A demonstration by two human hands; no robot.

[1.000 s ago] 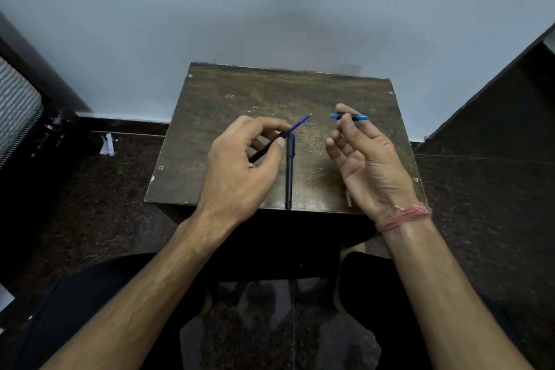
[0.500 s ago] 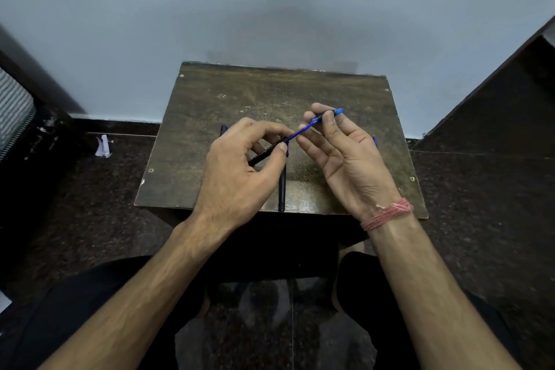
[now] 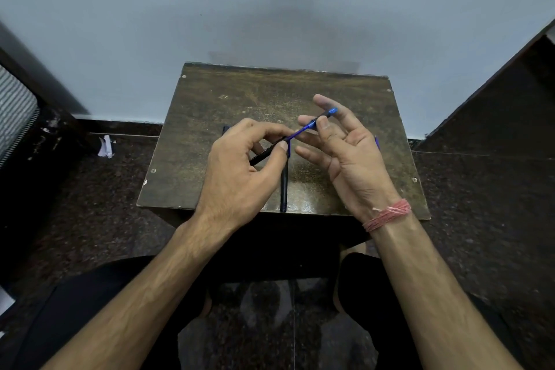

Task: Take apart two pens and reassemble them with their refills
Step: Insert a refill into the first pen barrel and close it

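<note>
From the head view we take the black barrel [image 3: 265,152] as our landmark. Our left hand [image 3: 240,168] pinches it between thumb and fingertips above the stool top [image 3: 210,111], its long axis slanting up and away to the right. The blue refill [image 3: 295,134] runs out of its far end along that same line. Beyond that, our right hand [image 3: 345,147] pinches the blue tip piece [image 3: 326,116] over the refill, other fingers spread. We judge the tip must slide toward the barrel. A second pen [image 3: 283,186] lies on the stool directly beneath the barrel.
</note>
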